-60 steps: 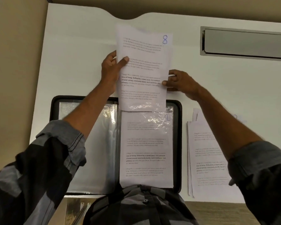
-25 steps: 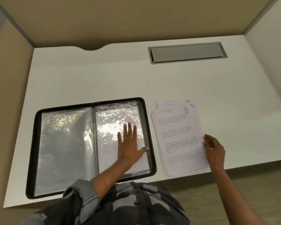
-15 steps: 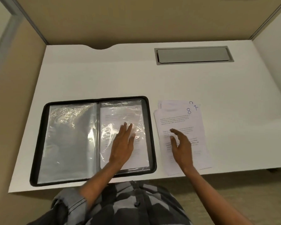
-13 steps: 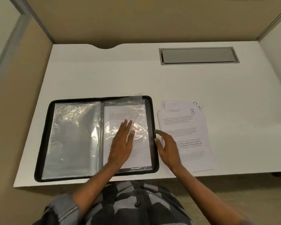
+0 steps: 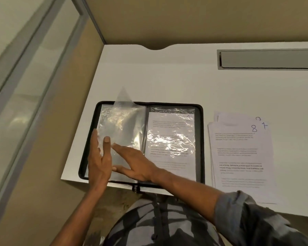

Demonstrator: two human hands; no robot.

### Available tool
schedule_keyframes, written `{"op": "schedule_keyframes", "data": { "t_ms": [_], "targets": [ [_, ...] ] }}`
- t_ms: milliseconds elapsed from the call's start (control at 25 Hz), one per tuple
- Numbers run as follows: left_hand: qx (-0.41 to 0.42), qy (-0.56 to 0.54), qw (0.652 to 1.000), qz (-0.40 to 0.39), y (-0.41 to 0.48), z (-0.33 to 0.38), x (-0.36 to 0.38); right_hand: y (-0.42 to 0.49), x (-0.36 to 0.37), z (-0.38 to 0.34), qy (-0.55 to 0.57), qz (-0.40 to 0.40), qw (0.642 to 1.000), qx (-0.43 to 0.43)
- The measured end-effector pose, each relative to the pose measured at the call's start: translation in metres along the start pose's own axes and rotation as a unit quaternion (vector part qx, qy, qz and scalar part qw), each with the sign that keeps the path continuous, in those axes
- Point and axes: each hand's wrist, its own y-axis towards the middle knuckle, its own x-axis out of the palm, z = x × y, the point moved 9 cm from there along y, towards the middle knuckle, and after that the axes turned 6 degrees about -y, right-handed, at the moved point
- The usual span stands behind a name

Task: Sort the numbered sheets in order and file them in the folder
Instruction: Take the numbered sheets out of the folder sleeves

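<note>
Pressing both hands onto the left half of the open folder (image 5: 201, 139), you are touching a clear plastic sleeve (image 5: 124, 125) whose far corner is standing up past the folder's black rim. Your left hand (image 5: 100, 164) is lying edge-on at the sleeve's near left side, fingers stretched out straight and relaxed against the film (the thumb is showing hazily through it, so whether it is pinching the sleeve cannot be told). Your right hand (image 5: 137, 166) is reaching across from the right, palm down, fingers straight and spread flat on the same sleeve, grasping nothing.

On the folder's right half, one printed sheet (image 5: 171, 162) is sitting inside a glossy sleeve, a handwritten mark in its top right corner too faint to read surely. The folder is lying at the near edge of the white desk (image 5: 167, 77), its zip pull (image 5: 135, 188) hanging over that edge.

The loose stack of sheets (image 5: 238, 157) is resting just beside the folder on its right, apart from it, with an 8 on the top sheet and a 7 peeking out behind. A grey cable hatch (image 5: 268, 59) is sitting at the desk's far right.
</note>
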Motion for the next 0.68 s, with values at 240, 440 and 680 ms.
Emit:
{"op": "schedule_keyframes", "data": {
  "t_ms": [240, 440, 680],
  "targets": [
    [-0.072, 0.212, 0.973, -0.056, 0.023, -0.078, 0.001, -0.003, 0.03, 0.049, -0.145, -0.08, 0.986, 0.031],
    [-0.003, 0.284, 0.944, -0.168, 0.038, -0.096, 0.063, -0.036, -0.066, 0.166, -0.198, 0.05, 0.955, 0.215],
    [0.171, 0.224, 0.913, -0.294, 0.081, -0.023, 0.186, -0.091, -0.144, 0.231, -0.156, 0.148, 0.927, 0.309]
  ]
}}
